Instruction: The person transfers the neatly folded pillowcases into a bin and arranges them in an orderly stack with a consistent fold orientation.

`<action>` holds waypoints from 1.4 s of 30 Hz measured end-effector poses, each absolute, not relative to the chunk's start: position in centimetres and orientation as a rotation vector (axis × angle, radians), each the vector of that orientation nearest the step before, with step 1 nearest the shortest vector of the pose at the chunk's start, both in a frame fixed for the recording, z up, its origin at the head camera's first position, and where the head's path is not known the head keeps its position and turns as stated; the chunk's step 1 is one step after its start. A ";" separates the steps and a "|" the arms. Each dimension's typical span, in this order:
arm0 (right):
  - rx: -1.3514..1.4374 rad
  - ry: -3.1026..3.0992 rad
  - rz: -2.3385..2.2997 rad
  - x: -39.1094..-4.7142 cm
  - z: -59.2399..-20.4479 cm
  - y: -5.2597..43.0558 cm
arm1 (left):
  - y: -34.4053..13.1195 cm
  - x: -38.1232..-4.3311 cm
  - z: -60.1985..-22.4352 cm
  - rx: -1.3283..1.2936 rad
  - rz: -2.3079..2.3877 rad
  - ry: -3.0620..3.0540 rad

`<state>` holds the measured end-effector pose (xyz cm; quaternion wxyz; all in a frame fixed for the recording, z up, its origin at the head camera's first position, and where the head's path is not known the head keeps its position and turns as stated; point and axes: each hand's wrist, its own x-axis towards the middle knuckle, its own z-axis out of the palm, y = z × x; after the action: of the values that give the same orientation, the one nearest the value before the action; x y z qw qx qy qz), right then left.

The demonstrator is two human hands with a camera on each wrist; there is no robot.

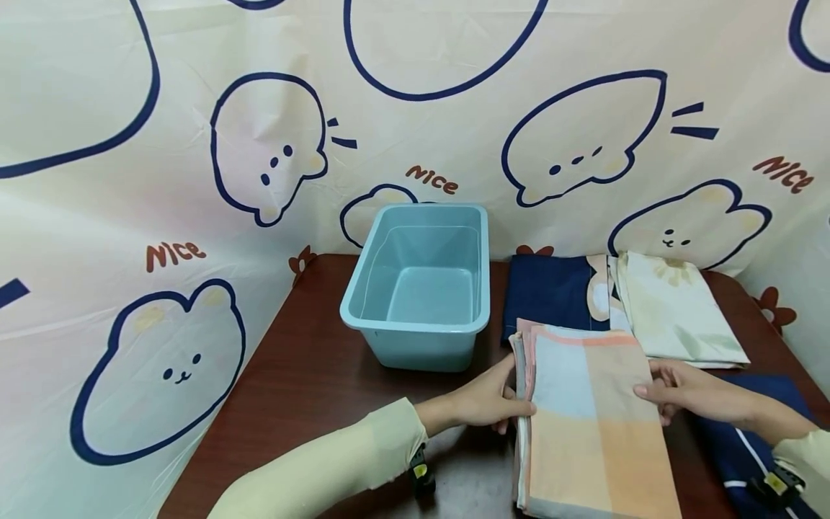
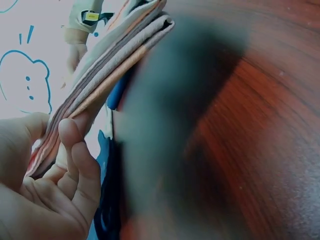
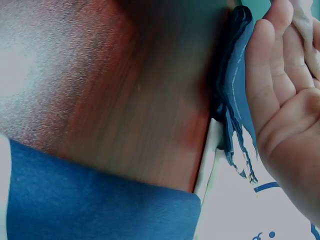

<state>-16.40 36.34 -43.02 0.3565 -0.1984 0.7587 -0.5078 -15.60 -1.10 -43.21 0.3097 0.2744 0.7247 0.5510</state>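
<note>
A folded checked cloth (image 1: 603,425) in peach, beige, pale blue and pink is held up over the front right of the table. My left hand (image 1: 483,398) pinches its left edge, thumb on the upper face. On the opposite edge, my right hand (image 1: 703,393) grips with its thumb on top and fingers underneath. The left wrist view shows several stacked layers of the cloth (image 2: 112,67) between the thumb and curled fingers of the left hand (image 2: 52,195). Only a sliver of cloth shows beside the right hand (image 3: 295,95) in the right wrist view.
A light blue plastic basin (image 1: 415,327) stands left of the cloth on the dark brown table (image 1: 279,382). Behind the cloth lie a folded navy cloth (image 1: 545,292) and a folded cream cloth (image 1: 681,310). A dark blue cloth (image 1: 726,447) with white lines lies under the right forearm.
</note>
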 end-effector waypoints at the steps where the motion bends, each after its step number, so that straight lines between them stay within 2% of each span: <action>1: -0.535 1.954 -1.322 -16.5 -42.9 36.3 | -1.1 -15.6 -43.1 0.723 1.467 1.914; 16: -0.357 2.143 -1.223 -16.9 -41.1 36.6 | 0.0 -16.5 -41.0 0.562 1.465 1.987; 25: -0.219 2.233 -1.141 -16.9 -40.5 36.3 | 0.3 -17.1 -39.8 0.553 1.466 2.029; 42: -0.255 2.229 -1.289 -17.2 -39.8 36.3 | 0.5 -17.9 -38.0 0.571 1.474 2.025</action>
<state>-17.19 36.27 -39.76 0.2735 -0.0949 0.8285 -0.4793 -17.87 0.55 -37.96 0.2825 0.2132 0.7562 0.5503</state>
